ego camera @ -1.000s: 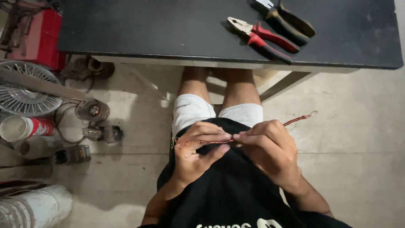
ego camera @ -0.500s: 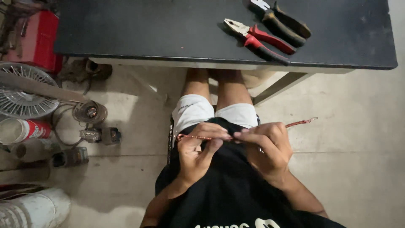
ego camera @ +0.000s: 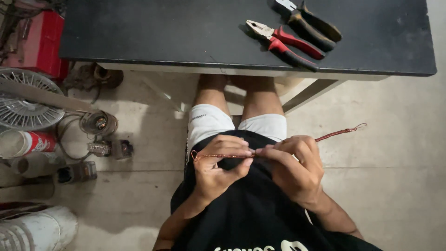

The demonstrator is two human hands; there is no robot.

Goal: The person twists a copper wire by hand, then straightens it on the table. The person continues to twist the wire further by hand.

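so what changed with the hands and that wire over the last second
Very little. Both hands, left hand and right hand, kept pinching the copper wire in front of the chest. The fingers shifted slightly, and the wire's right end sits a little lower. Nothing was picked up or let go. The two pliers stayed on the black table.

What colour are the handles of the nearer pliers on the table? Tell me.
Red and black handles on the pliers, seen in the head view.

Twisted copper wire point(ego camera: 223, 156) between both hands
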